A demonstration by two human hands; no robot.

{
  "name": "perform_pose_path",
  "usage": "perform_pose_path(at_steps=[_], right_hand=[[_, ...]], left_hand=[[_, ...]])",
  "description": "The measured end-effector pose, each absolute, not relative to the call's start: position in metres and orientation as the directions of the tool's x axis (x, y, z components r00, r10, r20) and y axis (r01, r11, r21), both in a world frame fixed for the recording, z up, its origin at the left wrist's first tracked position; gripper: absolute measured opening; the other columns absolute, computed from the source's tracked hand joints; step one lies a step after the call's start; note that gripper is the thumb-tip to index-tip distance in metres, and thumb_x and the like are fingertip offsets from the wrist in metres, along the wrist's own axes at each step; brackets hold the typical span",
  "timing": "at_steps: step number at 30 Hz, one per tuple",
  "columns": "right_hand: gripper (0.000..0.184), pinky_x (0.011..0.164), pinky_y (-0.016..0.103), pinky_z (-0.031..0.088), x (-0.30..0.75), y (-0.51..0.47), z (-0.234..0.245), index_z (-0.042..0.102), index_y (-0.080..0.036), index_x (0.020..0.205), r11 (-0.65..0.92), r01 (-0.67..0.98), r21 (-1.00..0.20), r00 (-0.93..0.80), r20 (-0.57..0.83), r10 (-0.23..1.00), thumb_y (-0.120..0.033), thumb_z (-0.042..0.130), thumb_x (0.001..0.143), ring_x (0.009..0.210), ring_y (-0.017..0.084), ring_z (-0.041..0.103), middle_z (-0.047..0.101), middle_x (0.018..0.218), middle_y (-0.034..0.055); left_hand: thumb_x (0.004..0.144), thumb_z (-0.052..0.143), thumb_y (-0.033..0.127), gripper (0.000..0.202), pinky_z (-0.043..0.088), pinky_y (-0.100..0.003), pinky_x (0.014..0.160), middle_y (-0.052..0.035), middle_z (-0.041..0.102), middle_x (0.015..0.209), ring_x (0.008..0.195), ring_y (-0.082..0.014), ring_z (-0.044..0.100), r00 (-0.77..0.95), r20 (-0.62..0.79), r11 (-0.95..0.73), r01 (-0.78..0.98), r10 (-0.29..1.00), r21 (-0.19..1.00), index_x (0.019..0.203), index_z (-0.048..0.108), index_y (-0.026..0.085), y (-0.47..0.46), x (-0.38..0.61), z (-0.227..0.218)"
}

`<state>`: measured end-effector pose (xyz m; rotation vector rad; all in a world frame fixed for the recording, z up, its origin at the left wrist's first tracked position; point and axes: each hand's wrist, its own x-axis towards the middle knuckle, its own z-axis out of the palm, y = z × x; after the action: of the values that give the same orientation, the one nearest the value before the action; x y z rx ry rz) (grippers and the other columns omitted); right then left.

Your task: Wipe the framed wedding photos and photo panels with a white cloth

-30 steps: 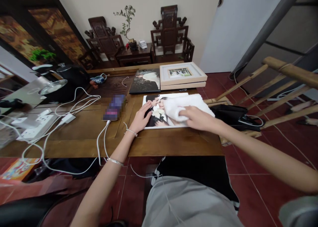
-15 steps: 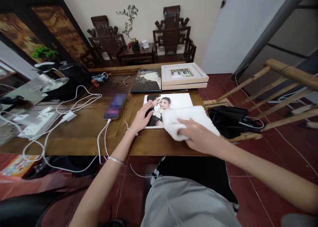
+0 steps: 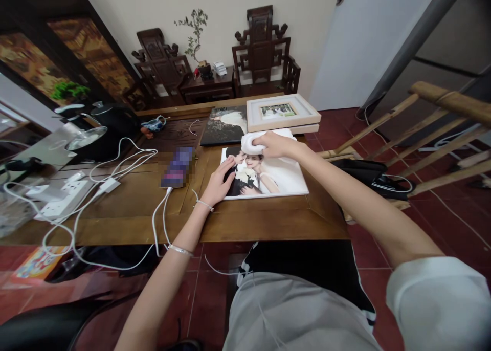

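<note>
A photo album [image 3: 284, 179] with a couple on its cover lies flat on the wooden table [image 3: 261, 223]. On its left edge rests my left hand [image 3: 219, 181], fingers stretched out and holding nothing. My right hand [image 3: 274, 144] grips a folded white cloth [image 3: 251, 142] at the album's far edge. The cloth touches the upper part of the cover and hides some of it. Just beyond are a dark photo panel [image 3: 224, 126] and stacked light-wood picture frames [image 3: 284, 110].
To the left lie a phone [image 3: 177, 168] on a white cable, a power strip [image 3: 67, 197] and tangled cords. Behind them stand a black kettle [image 3: 111, 118] and a glass-lidded pot [image 3: 86, 138]. A bamboo chair [image 3: 433, 136] holding a black bag [image 3: 360, 172] is at right.
My right hand has moved the white cloth away from me, from the album's near right part to its far edge. My left hand has stayed on the left edge.
</note>
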<state>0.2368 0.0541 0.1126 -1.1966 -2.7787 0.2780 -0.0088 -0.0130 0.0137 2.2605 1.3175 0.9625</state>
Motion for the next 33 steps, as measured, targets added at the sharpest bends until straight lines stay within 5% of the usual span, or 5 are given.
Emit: perform_pose_path(at_steps=[10, 16, 21, 28, 33], right_hand=[[0.029, 0.075, 0.031, 0.04, 0.23, 0.021, 0.098, 0.069, -0.013, 0.106, 0.657, 0.72, -0.224, -0.66, 0.074, 0.748, -0.01, 0.053, 0.082, 0.091, 0.025, 0.062, 0.071, 0.101, 0.0157], [0.054, 0.107, 0.06, 0.033, 0.239, -0.081, 0.074, 0.068, -0.018, 0.116, 0.69, 0.716, -0.107, -0.686, 0.074, 0.724, 0.005, 0.045, 0.073, 0.14, 0.036, 0.039, 0.054, 0.145, 0.017], [0.047, 0.107, 0.07, 0.03, 0.244, -0.139, 0.069, 0.072, -0.021, 0.108, 0.764, 0.637, -0.101, -0.765, 0.03, 0.643, 0.0, 0.049, 0.074, 0.144, 0.041, 0.033, 0.047, 0.152, 0.0152], [0.05, 0.107, 0.062, 0.035, 0.235, -0.117, 0.08, 0.069, -0.019, 0.116, 0.732, 0.666, -0.142, -0.736, 0.034, 0.676, 0.0, 0.047, 0.075, 0.139, 0.038, 0.041, 0.055, 0.144, 0.0173], [0.044, 0.081, 0.04, 0.046, 0.223, -0.047, 0.098, 0.068, -0.016, 0.115, 0.675, 0.715, -0.182, -0.682, 0.033, 0.731, -0.003, 0.047, 0.077, 0.098, 0.03, 0.065, 0.069, 0.11, 0.019]], left_hand=[[0.097, 0.046, 0.036, 0.046, 0.027, -0.046, 0.123, -0.0111, 0.046, 0.154, 0.145, -0.0231, 0.039, 0.342, 0.381, -0.511, 0.617, 0.859, 0.599, 0.137, 0.057, 0.018, -0.013, -0.009, 0.014], [0.096, 0.046, 0.036, 0.046, 0.027, -0.044, 0.123, -0.0091, 0.046, 0.154, 0.145, -0.0223, 0.04, 0.341, 0.383, -0.512, 0.624, 0.858, 0.591, 0.137, 0.057, 0.019, -0.013, -0.009, 0.014], [0.096, 0.045, 0.037, 0.047, 0.027, -0.045, 0.123, -0.007, 0.046, 0.154, 0.145, -0.0223, 0.039, 0.343, 0.375, -0.507, 0.625, 0.862, 0.594, 0.139, 0.056, 0.022, -0.013, -0.008, 0.015], [0.097, 0.045, 0.036, 0.05, 0.023, -0.044, 0.124, -0.0116, 0.04, 0.157, 0.15, -0.0232, 0.029, 0.312, 0.399, -0.502, 0.635, 0.862, 0.588, 0.142, 0.052, 0.015, -0.013, -0.009, 0.013], [0.099, 0.04, 0.037, 0.051, 0.022, -0.045, 0.124, -0.0083, 0.04, 0.158, 0.149, -0.0227, 0.032, 0.322, 0.352, -0.476, 0.648, 0.879, 0.595, 0.147, 0.046, 0.02, -0.009, -0.013, 0.008]])
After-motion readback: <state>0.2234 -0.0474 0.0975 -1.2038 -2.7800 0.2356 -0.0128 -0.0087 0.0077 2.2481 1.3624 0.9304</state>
